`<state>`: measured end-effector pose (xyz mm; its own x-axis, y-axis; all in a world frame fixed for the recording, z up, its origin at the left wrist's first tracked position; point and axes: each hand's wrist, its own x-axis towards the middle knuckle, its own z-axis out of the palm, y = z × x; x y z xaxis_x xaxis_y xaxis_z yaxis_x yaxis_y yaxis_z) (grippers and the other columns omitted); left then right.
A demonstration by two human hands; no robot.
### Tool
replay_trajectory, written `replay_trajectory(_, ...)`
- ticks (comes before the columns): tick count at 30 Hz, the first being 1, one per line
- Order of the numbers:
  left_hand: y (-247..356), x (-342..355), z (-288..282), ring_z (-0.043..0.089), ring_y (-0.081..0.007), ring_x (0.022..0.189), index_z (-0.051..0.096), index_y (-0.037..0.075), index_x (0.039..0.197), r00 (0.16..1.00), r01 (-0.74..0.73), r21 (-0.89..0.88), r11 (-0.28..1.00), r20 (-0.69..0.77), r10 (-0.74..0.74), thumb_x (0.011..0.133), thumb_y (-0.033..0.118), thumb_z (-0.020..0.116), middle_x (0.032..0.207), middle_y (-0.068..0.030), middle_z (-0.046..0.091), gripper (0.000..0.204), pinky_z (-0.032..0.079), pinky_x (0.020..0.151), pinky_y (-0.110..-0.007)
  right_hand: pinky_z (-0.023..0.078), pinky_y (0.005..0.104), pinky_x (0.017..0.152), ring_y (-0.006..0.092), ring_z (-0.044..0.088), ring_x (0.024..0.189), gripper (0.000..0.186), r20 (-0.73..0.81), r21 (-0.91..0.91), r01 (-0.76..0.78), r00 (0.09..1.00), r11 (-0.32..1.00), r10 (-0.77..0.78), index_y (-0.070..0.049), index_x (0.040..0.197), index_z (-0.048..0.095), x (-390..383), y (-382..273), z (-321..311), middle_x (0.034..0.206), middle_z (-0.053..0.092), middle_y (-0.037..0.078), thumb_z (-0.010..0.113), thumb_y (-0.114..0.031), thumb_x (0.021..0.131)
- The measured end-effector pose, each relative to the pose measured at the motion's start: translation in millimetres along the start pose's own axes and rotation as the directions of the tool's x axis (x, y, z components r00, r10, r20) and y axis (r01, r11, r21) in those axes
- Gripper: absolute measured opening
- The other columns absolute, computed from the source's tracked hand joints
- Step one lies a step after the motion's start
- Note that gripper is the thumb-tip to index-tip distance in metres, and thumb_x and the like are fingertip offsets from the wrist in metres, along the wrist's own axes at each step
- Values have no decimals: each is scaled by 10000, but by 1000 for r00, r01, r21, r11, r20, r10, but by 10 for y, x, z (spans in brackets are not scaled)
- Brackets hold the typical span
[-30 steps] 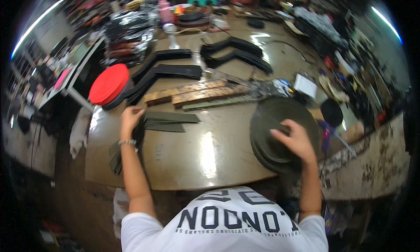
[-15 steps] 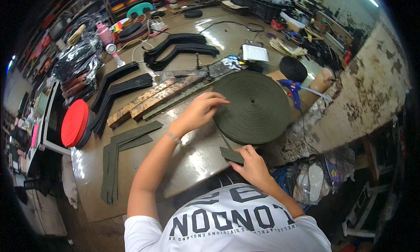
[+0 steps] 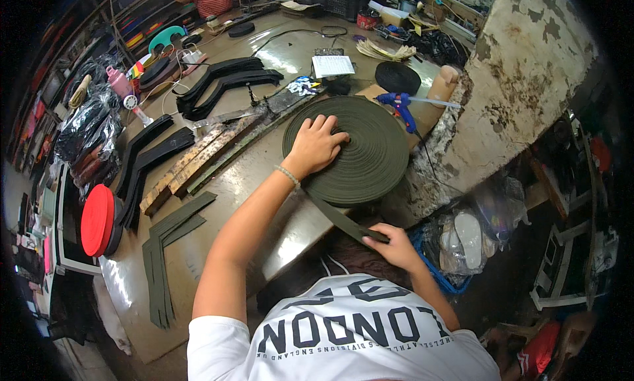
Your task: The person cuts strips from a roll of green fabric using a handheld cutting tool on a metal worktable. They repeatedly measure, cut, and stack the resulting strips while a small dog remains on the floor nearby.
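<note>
A large coiled roll of dark olive webbing (image 3: 373,159) lies flat on the table. My left hand (image 3: 317,146) rests on its upper face near the centre, fingers spread and slightly bent. From the roll's near edge a loose length of webbing strap (image 3: 337,217) runs toward me over the table's edge. My right hand (image 3: 396,247) pinches the end of this strap between thumb and fingers. To the left lie several flat, bent olive strips (image 3: 160,268), loosely stacked.
Blotchy long bars (image 3: 198,166) lie left of the roll, with black strip bundles (image 3: 228,70) beyond. A blue glue gun (image 3: 401,109) with a cord sits at the roll's right. A red roll (image 3: 98,219) stands at the left edge. Another person (image 3: 212,1) is at the far side.
My left hand has come onto the roll's face from its left edge. My right hand has drawn out more strap toward me. The view has shifted, and another person shows at the top.
</note>
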<state>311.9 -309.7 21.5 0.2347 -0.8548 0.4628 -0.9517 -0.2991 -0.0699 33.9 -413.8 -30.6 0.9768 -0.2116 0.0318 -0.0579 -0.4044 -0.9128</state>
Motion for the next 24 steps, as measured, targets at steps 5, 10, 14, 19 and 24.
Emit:
replay_trajectory(5, 166, 66, 62, 480, -222, 1022, 638, 265, 1081, 998, -12, 183, 983, -52, 21, 814, 162, 509, 1136, -68, 514, 313, 371, 807, -360, 432, 268, 656, 92, 509, 723, 286, -149, -16, -315, 939, 949, 309, 31, 905, 637, -984, 935, -642, 757, 589, 21, 721, -227, 814)
replay_trajectory(10, 225, 11, 96, 481, -229, 1034, 639, 255, 1070, 998, 48, 209, 977, -57, -36, 804, 141, 503, 1147, -71, 514, 320, 371, 812, -366, 438, 313, 820, 157, 593, 862, 376, -449, 550, -518, 478, 655, 755, 7, 1096, 604, -2563, 1993, -1158, 952, 624, 33, 742, -149, 784)
replay_trajectory(14, 179, -24, 55, 470, -241, 1037, 651, 241, 1051, 987, 154, 272, 950, 11, -163, 809, 146, 521, 1191, -76, 502, 291, 378, 804, -385, 370, 487, 939, 243, 573, 1037, 513, -694, 467, -820, -108, 331, 712, -12, 1193, 552, -4118, 2298, -1293, 1124, 625, 84, 731, -222, 761)
replay_trajectory(19, 116, -6, 60, 470, -255, 1049, 650, 227, 1039, 969, 220, 261, 940, 49, -240, 802, 125, 519, 1188, -78, 483, 289, 392, 821, -393, 418, 464, 917, 311, 586, 1006, 536, -867, 187, -979, -202, -79, 456, 39, 1188, 548, -5440, 2036, -1441, 1105, 629, 155, 683, -318, 811)
replay_trajectory(24, 143, -45, 101, 524, -282, 966, 645, 131, 995, 953, 303, 31, 953, -15, -303, 784, 100, 542, 1061, -114, 522, 237, 445, 774, -397, 444, 459, 894, 374, 577, 995, 625, -868, -107, -851, 332, 514, 369, 95, 1143, 549, -3767, 2118, -1287, 1117, 602, 244, 638, -447, 846)
